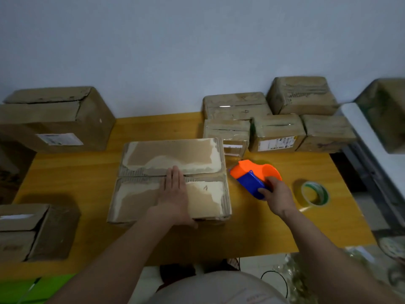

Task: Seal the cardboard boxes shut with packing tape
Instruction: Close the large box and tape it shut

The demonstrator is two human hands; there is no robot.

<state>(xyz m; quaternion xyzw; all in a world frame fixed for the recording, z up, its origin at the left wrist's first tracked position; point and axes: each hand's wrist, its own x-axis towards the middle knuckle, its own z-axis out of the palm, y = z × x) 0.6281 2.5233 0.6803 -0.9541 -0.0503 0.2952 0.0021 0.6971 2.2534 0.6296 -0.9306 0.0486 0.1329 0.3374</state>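
Bare bench is lying open in front of the flat box and to its left. Right of the box, the dispenser and tape roll are crowding the way; stacked boxes are blocking behind.

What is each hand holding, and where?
The right hand grips the tape dispenser by its blue handle; the left hand lies flat on the box, holding nothing.
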